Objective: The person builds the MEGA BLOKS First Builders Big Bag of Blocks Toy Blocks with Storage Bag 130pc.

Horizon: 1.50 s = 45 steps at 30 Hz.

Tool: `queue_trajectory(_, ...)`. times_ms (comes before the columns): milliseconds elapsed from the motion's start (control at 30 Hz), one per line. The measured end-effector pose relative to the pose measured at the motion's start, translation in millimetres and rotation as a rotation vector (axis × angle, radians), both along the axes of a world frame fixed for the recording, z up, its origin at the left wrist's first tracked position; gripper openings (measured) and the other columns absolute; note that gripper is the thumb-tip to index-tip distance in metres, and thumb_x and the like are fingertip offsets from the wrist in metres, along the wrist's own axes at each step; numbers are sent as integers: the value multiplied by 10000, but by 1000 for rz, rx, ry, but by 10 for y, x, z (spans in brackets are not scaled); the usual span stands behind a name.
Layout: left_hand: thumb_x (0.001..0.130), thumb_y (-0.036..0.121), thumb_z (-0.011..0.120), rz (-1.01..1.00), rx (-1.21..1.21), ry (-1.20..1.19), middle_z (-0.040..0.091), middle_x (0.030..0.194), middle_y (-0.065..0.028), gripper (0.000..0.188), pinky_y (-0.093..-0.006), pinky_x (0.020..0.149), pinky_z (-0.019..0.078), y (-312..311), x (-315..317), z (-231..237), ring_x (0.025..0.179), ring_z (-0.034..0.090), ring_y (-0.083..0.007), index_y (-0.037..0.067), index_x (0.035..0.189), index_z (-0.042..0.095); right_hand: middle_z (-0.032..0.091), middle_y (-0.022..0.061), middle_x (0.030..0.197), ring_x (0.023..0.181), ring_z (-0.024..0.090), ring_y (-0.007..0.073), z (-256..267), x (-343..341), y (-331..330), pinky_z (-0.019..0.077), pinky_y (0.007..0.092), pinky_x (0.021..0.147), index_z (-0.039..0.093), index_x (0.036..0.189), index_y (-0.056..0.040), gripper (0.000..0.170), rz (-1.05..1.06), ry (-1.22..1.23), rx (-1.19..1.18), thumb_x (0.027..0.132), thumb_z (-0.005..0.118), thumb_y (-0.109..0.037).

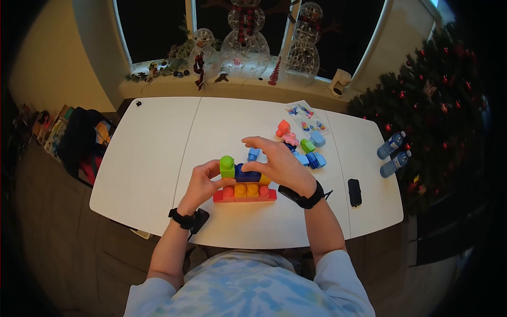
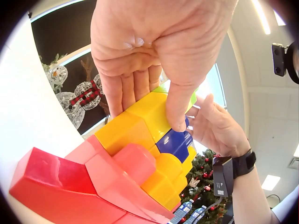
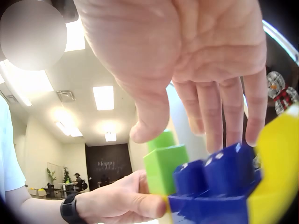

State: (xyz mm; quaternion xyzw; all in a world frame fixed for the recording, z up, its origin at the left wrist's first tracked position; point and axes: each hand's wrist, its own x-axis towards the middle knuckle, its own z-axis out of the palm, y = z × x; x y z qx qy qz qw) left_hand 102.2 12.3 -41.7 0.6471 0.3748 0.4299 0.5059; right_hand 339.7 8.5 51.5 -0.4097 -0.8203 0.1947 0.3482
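A stack of large toy building blocks stands near the front of the table, on a red base. Yellow blocks, a dark blue block and a lime green block are built up over it. My left hand holds the stack's left end, thumb pressed to the yellow block below the green one, fingers round the far side. Over the dark blue block hovers my right hand, palm down, fingers extended and holding nothing. Behind the stack sits a light blue block, close to the right fingers.
Several loose blocks lie right of the stack, beside a printed picture sheet. Two water bottles and a black case are at the table's right. Wire snowmen line the windowsill.
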Motion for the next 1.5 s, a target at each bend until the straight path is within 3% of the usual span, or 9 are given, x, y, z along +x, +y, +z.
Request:
queue_trajectory(100, 829, 22, 855, 12, -2, 16, 745, 1164, -77, 441, -347, 1045, 539, -18, -6, 18, 1115, 701, -178, -18, 1232, 682, 725, 141, 1024, 918, 714, 258, 121, 486, -112, 554, 403, 772, 654, 1176, -43, 509, -313, -83, -172, 807, 881, -311)
queue_trajectory(167, 829, 20, 853, 6, 7, 27, 746, 1165, -79, 448, -347, 1047, 538, -14, -2, 21, 1115, 702, -181, -18, 1241, 682, 725, 134, 1037, 928, 708, 279, 136, 782, -227, 556, 403, 773, 668, 1176, -67, 547, -479, -378, -309, 754, 910, -317)
queue_trajectory(300, 826, 30, 860, 22, 1, 21, 747, 1158, -75, 430, -343, 1044, 540, -2, 12, -11, 1104, 704, -177, -12, 1218, 688, 701, 145, 1081, 977, 700, 318, -574, 1345, -531, 564, 412, 811, 675, 1201, -75, 590, -427, -682, -239, 727, 918, -328)
queue_trajectory(533, 826, 44, 864, -18, 43, 1, 733, 1195, -79, 454, -345, 1064, 526, -4, 13, 40, 1127, 690, -175, -5, 1232, 668, 630, 185, 1068, 956, 678, 378, -1103, 1244, -651, 566, 454, 855, 717, 1160, -50, 540, -509, -426, -349, 768, 873, -386)
queue_trajectory(833, 827, 36, 860, -46, 14, -9, 735, 1189, -70, 440, -340, 1051, 533, 34, 15, 22, 1115, 689, -163, 1, 1227, 679, 619, 188, 1071, 922, 674, 382, -1026, 937, -466, 578, 441, 856, 696, 1195, -48, 371, -468, -341, -204, 829, 753, -32)
queue_trajectory(933, 825, 28, 859, -46, 28, -6, 740, 1175, -67, 433, -335, 1036, 539, 49, 15, 7, 1099, 694, -159, 0, 1221, 685, 637, 164, 1138, 971, 690, 342, -588, 775, -376, 588, 399, 870, 677, 1217, -47, 425, -486, -48, 14, 808, 762, 33)
queue_trajectory(1067, 825, 29, 859, -29, -18, 9, 742, 1174, -65, 437, -334, 1029, 542, 38, 47, 49, 1096, 696, -157, 2, 1226, 686, 655, 93, 1193, 1080, 685, 235, -170, 286, -341, 586, 354, 889, 673, 1177, -52, 429, -161, 488, -15, 784, 799, 65)
queue_trajectory(1200, 824, 38, 862, -34, -29, -17, 742, 1121, -46, 408, -326, 1005, 545, 29, 36, 54, 1049, 695, -142, 12, 1191, 686, 647, 125, 1138, 1037, 676, 304, -148, -69, -217, 574, 366, 858, 646, 1129, -48, 397, 0, 301, 184, 772, 768, 75)
queue_trajectory(1500, 823, 64, 875, -35, 1, -5, 737, 1080, -30, 396, -317, 987, 544, 22, 35, 70, 1011, 689, -127, 25, 1169, 685, 643, 124, 1097, 1012, 668, 326, -386, -201, -127, 572, 385, 841, 623, 1115, -45, 370, 28, 332, -1, 784, 754, 55)
